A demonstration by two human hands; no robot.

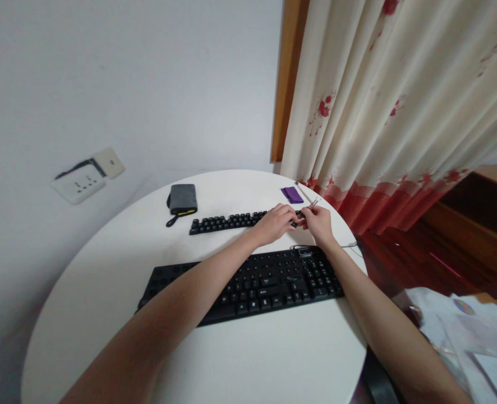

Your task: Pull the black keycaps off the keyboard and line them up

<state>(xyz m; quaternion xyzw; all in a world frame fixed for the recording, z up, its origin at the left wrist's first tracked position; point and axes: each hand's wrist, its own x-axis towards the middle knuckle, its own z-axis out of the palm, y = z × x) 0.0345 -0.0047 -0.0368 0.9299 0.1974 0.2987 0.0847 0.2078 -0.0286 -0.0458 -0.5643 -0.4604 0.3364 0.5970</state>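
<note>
A black keyboard lies across the table under my forearms; many of its upper positions look like bare small studs, while keycaps sit along its nearer rows. Behind it, loose black keycaps stand lined up in rows. At the right end of these rows my left hand has its fingers curled together by a small black keycap, partly hidden by the fingers. Close beside it, my right hand is closed in a pinch, with a thin two-pronged metal tool sticking out above the fingers.
A grey pouch with a loop lies at the back left. A purple cloth packet and a thin pale stick-like tool lie at the back right. The round white table meets the wall; a curtain hangs right.
</note>
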